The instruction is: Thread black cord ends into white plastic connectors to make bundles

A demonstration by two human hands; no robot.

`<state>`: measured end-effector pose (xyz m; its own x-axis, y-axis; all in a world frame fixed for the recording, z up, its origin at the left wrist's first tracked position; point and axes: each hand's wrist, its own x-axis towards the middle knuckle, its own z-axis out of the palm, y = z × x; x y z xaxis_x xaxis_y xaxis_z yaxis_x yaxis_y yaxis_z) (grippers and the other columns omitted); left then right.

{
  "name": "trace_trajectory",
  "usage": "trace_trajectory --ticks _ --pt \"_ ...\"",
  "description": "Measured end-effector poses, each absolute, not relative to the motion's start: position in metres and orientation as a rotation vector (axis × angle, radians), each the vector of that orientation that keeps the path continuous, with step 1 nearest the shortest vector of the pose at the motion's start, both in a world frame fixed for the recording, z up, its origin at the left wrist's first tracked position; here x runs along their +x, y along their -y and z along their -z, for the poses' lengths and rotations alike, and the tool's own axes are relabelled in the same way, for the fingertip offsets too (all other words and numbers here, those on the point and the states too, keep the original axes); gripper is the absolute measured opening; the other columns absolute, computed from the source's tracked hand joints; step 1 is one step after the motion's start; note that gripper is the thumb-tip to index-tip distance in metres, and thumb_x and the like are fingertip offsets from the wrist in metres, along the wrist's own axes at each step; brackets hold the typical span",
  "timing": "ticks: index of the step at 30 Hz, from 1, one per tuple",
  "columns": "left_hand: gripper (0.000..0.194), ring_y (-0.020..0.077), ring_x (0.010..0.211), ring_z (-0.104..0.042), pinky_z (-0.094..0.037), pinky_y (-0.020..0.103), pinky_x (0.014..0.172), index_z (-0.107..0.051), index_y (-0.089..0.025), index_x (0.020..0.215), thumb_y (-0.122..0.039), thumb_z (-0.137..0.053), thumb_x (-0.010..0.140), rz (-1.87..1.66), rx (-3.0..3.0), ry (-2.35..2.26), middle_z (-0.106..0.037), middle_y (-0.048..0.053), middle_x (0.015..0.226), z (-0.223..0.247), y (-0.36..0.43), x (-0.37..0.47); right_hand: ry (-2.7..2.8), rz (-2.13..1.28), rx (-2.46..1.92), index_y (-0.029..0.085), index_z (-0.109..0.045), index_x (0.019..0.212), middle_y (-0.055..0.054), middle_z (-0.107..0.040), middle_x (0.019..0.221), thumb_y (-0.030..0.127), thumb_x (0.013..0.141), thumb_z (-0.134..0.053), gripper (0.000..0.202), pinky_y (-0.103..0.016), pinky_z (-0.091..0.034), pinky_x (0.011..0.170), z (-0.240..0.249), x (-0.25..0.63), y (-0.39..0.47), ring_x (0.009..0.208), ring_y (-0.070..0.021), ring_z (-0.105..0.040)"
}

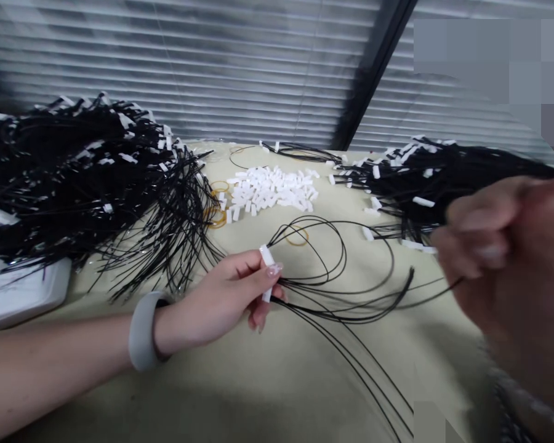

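Between its thumb and fingers, my left hand (226,298) pinches a long white plastic connector (266,254). Several thin black wires (337,315) come out of the connector toward the right. Some of them loop above it, and others trail down to the lower edge of the view. Close to the camera at the right, my right hand (512,258) is blurred, with its fingers curled. One black wire (436,297) runs from the connector up into that hand's grasp; its end is hidden there.
Behind my left hand lies a loose heap of small white connectors (274,189). Large bundles of black wires with white ends lie at the left (74,166) and the right (471,169). Yellow rubber bands (216,216) are on the table (203,394). A white tray (50,289) sits far left.
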<state>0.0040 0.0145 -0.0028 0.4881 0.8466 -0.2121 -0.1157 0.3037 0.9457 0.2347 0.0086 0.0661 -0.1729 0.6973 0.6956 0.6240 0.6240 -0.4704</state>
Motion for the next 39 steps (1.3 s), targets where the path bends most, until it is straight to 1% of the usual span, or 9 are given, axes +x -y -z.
trace_trajectory --ticks 1,3,4,6,9,15,24,33,39 --pt "0.023 0.0025 0.040 -0.049 -0.039 0.015 0.040 -0.052 -0.014 0.073 -0.034 -0.052 0.083 -0.719 1.109 -0.837 -0.059 -0.002 0.068 0.003 -0.014 0.003 1.813 -0.208 -1.068 0.036 -0.037 0.128 -0.002 -0.059 0.081 0.025 0.089 -0.040 0.040 -0.025 -0.044 0.041 -0.064 0.230 -0.006 0.062 -0.0140 -0.059" --pt "0.023 0.0025 0.042 -0.048 -0.040 0.015 0.041 -0.052 -0.014 0.074 -0.035 -0.052 0.084 -0.674 1.173 -0.831 -0.059 -0.001 0.070 0.003 -0.013 0.003 1.856 -0.340 -1.110 0.028 -0.059 0.101 0.002 -0.060 0.068 0.021 0.084 -0.052 0.020 -0.021 -0.043 0.043 -0.059 0.220 -0.001 0.054 -0.0088 -0.055" --pt "0.023 0.0026 0.043 -0.048 -0.041 0.015 0.041 -0.052 -0.014 0.074 -0.035 -0.051 0.084 -0.656 1.201 -0.827 -0.059 -0.001 0.071 0.003 -0.012 0.002 1.957 -0.334 -1.120 0.024 -0.062 0.089 0.003 -0.060 0.066 0.019 0.081 -0.055 0.011 -0.019 -0.043 0.047 -0.056 0.215 0.000 0.055 -0.0071 -0.054" --pt "0.022 0.0027 0.044 -0.048 -0.041 0.015 0.042 -0.052 -0.014 0.075 -0.034 -0.051 0.084 -0.620 1.246 -0.816 -0.060 -0.001 0.073 0.001 -0.012 0.001 2.125 -0.247 -1.087 0.020 -0.061 0.079 0.004 -0.061 0.069 0.015 0.078 -0.058 0.006 -0.018 -0.042 0.054 -0.050 0.206 0.001 0.060 -0.0049 -0.054" --pt "0.023 0.0027 0.044 -0.047 -0.040 0.015 0.041 -0.053 -0.013 0.075 -0.035 -0.051 0.084 -0.541 1.277 -0.778 -0.060 0.000 0.072 -0.001 -0.012 -0.001 2.227 -0.225 -1.034 0.019 -0.060 0.078 0.005 -0.060 0.071 0.010 0.077 -0.057 0.009 -0.016 -0.040 0.060 -0.042 0.200 -0.002 0.066 -0.0036 -0.053" --pt "0.028 0.0037 0.044 -0.045 -0.038 0.015 0.039 -0.053 -0.013 0.074 -0.040 -0.056 0.079 -0.489 1.204 -0.670 -0.059 0.001 0.067 -0.002 -0.015 -0.005 2.199 -0.168 -1.067 0.017 -0.058 0.075 0.004 -0.057 0.066 0.009 0.078 -0.054 0.009 -0.017 -0.037 0.054 -0.045 0.204 -0.002 0.059 -0.0039 -0.049" --pt "0.027 0.0031 0.044 -0.043 -0.037 0.015 0.041 -0.054 -0.012 0.073 -0.038 -0.055 0.081 -0.472 1.220 -0.662 -0.059 0.001 0.068 -0.004 -0.016 -0.003 2.239 -0.165 -1.063 0.017 -0.057 0.073 0.004 -0.055 0.064 0.010 0.079 -0.053 0.009 -0.018 -0.036 0.054 -0.043 0.204 -0.003 0.058 -0.0042 -0.048" --pt "0.025 0.0032 0.044 -0.042 -0.036 0.015 0.041 -0.053 -0.013 0.073 -0.036 -0.054 0.082 -0.462 1.233 -0.683 -0.059 0.001 0.068 -0.006 -0.014 -0.003 2.280 -0.176 -1.006 0.019 -0.056 0.078 0.004 -0.056 0.067 0.011 0.080 -0.052 0.009 -0.019 -0.037 0.055 -0.043 0.206 -0.003 0.061 -0.0060 -0.050" --pt "0.024 0.0036 0.044 -0.042 -0.036 0.016 0.040 -0.054 -0.013 0.074 -0.036 -0.053 0.082 -0.452 1.214 -0.686 -0.060 0.002 0.068 -0.005 -0.014 -0.003 2.347 -0.059 -0.902 0.018 -0.057 0.080 0.000 -0.058 0.075 0.004 0.078 -0.048 0.017 -0.020 -0.042 0.061 -0.039 0.209 -0.002 0.069 -0.0079 -0.053"
